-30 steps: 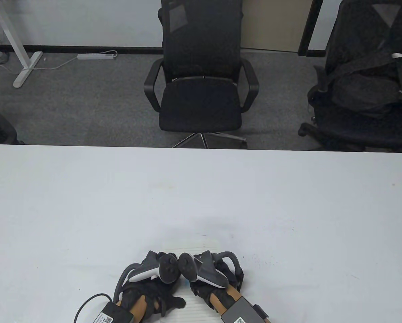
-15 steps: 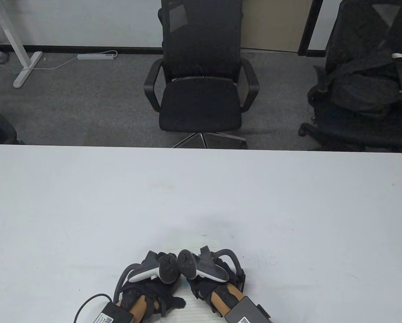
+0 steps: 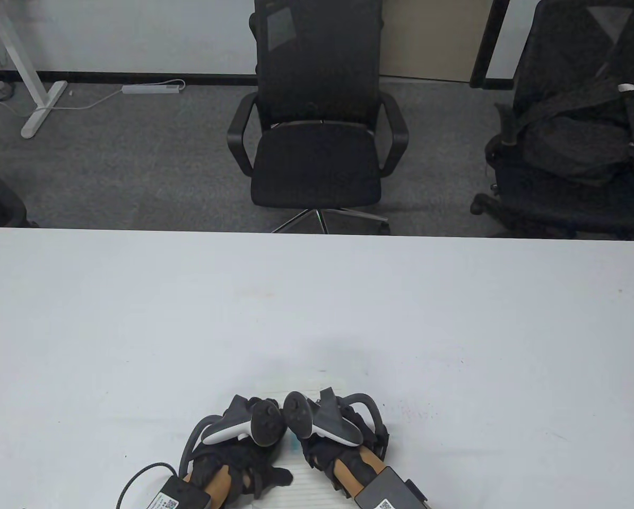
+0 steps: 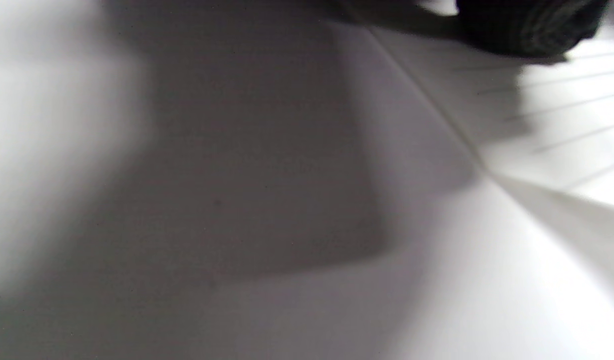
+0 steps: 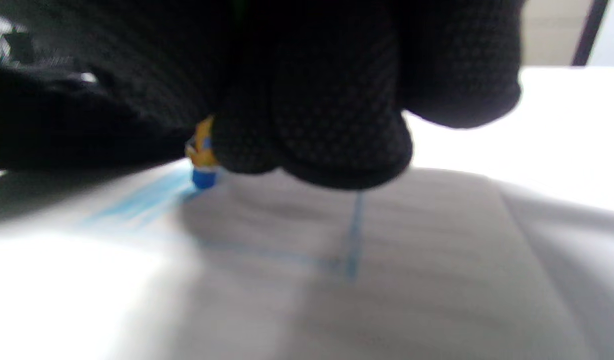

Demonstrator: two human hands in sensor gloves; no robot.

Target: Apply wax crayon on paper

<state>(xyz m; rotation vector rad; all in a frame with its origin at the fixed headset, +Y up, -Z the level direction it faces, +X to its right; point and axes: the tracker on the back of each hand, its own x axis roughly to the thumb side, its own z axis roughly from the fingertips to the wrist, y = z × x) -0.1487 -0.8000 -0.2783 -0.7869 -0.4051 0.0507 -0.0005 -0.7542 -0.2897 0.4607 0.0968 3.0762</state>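
Right hand point(image 5: 307, 100) is curled tight round a blue wax crayon point(image 5: 202, 165), yellow wrapper showing, tip down on the lined paper point(image 5: 387, 280) at the near edge of the worktop point(image 3: 317, 297), dead centre. Left hand point(image 3: 232, 466) sits just left of it on the same sheet; one gloved fingertip point(image 4: 527, 25) presses the paper, but I can't tell how the rest of that hand lies. Risks as I see them: thin loose sheet on a smooth matte worktop, so if the left hand lifts, the sheet skids or creases under the stroke. Wax is soft and brittle, and with this short, steep grip a hard push could snap the tip or tear the paper. The glove knit is dotted and grippy and could drag and smear the pale blue patch point(image 5: 136, 205) beside the tip. Blue lines point(image 5: 354, 235) already form a corner; the fill could overrun them since the fingers hide the tip from above. The two trackers are nearly touching in the table view, so a wide stroke could knock them.
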